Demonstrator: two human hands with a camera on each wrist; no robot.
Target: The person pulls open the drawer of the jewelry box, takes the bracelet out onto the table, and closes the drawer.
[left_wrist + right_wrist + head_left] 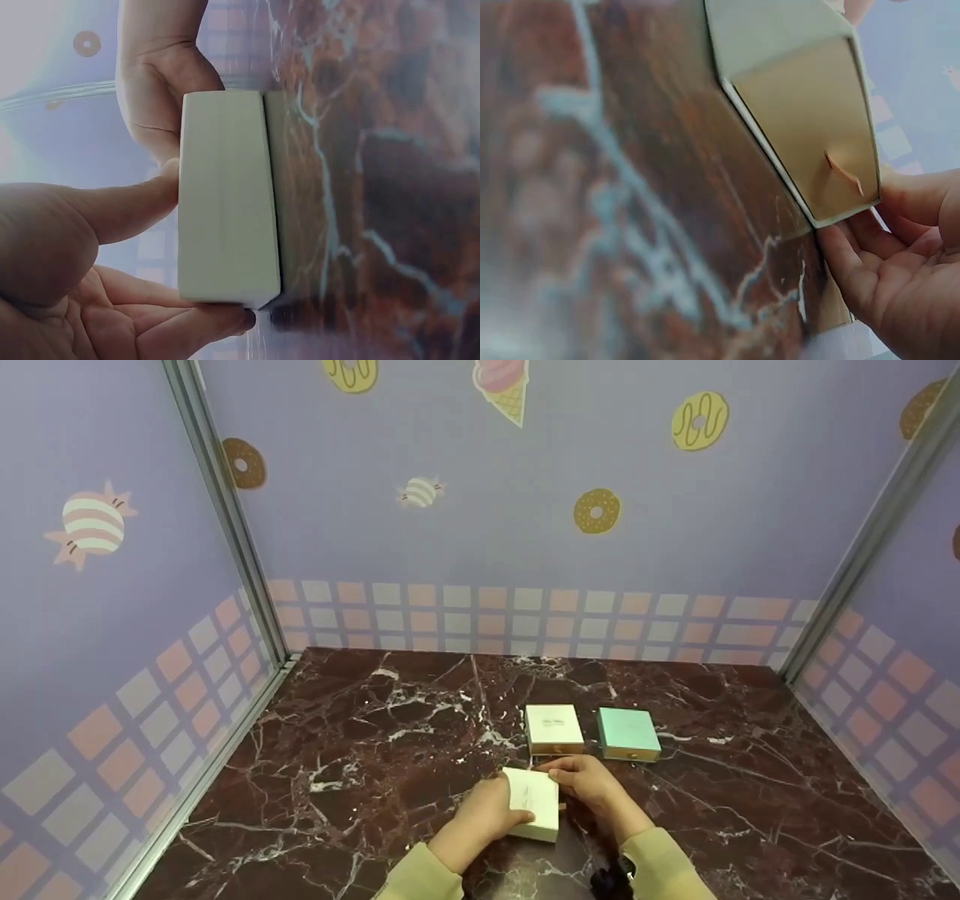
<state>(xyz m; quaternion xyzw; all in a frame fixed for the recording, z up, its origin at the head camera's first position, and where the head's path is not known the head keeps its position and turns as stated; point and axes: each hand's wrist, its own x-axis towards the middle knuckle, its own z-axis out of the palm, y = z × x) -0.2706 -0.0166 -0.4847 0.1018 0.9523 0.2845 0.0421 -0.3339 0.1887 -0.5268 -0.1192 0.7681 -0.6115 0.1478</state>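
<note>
A small cream drawer box (541, 795) is between both hands near the table's front. My left hand (480, 814) grips its left part, with the thumb on the top face and fingers along the side, as the left wrist view shows. At the far right corner, my right hand (592, 789) pinches the box with thumb and fingers. Facing right in the right wrist view is the gold drawer front (799, 112), with a thin ribbon pull tab (845, 176) sticking out. Whether the box rests fully on the tabletop cannot be told.
Behind the hands stands another cream box (553, 726) with a gold front. To its right is a mint-green box (628, 729), also gold-fronted. The dark red marbled table (360, 780) is enclosed by lilac patterned walls (510, 540) with metal corner posts (232, 517).
</note>
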